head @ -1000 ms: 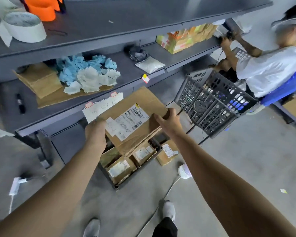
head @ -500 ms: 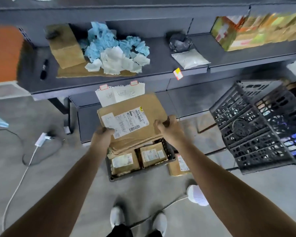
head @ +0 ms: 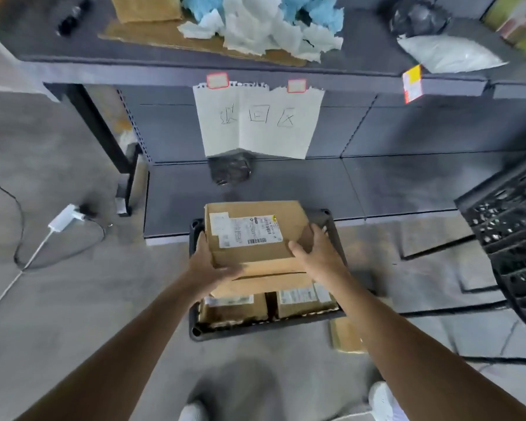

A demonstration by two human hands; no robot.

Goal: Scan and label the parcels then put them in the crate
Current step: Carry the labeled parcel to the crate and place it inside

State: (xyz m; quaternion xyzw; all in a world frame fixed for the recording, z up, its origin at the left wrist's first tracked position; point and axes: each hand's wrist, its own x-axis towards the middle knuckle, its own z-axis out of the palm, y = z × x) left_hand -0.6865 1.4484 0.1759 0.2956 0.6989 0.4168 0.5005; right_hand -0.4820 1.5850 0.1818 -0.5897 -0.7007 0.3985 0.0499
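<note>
A brown cardboard parcel (head: 255,232) with white shipping labels on top is low over the far half of a black crate (head: 195,329) on the floor. My left hand (head: 208,262) grips its near left corner and my right hand (head: 316,256) holds its right side. Two smaller labelled parcels (head: 234,308) (head: 304,302) lie side by side in the crate's near half. Whether the big parcel rests on the crate's contents cannot be told.
A dark shelf unit (head: 377,183) stands behind the crate with a handwritten paper sheet (head: 255,123) hanging from it. A black lattice crate (head: 510,232) is at the right. One more parcel (head: 343,335) lies on the floor right of the crate. A white power strip (head: 63,220) with cable lies left.
Both hands have lowered the big parcel from chest height down onto the crate. The view has tilted down, and the seated person at the right is out of frame.
</note>
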